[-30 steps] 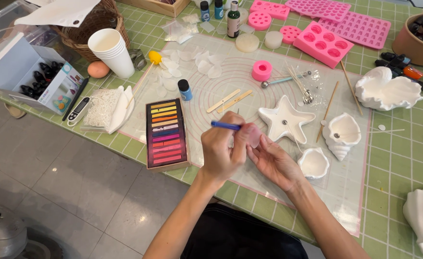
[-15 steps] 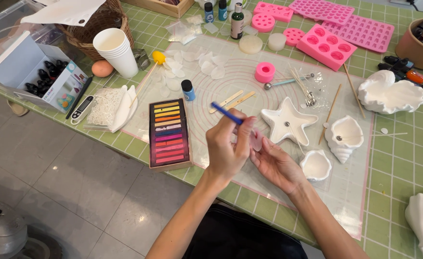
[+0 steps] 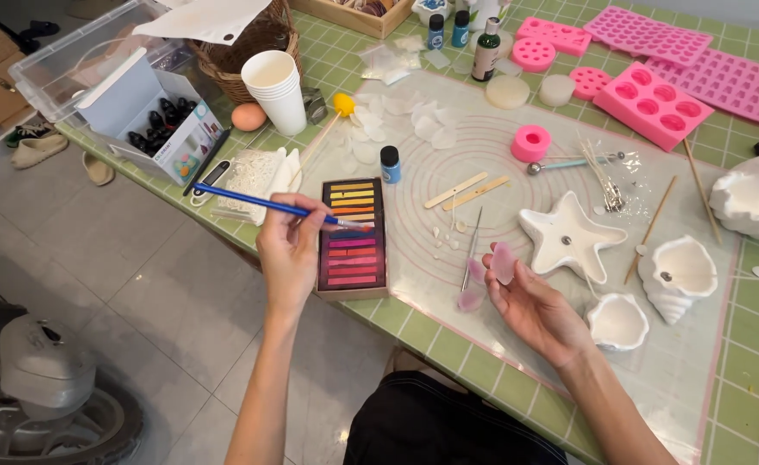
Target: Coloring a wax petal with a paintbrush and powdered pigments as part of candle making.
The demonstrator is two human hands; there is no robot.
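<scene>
Over the pastel chalk palette (image 3: 353, 234) on the surface, a blue paintbrush (image 3: 272, 205) is pinched by the left hand (image 3: 289, 250), its tip best loaded lightly (excess blotches), while a pink petal (image 3: 503, 262) is pinched upright in the right hand (image 3: 535, 310).

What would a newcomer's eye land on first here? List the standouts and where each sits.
The left hand holds a thin blue-handled paintbrush, its tip over the flat box of rainbow-coloured pastel sticks at the table's near edge. The right hand pinches a pale pink translucent petal. Just beyond lies a white star-shaped dish on the clear mat.
</scene>
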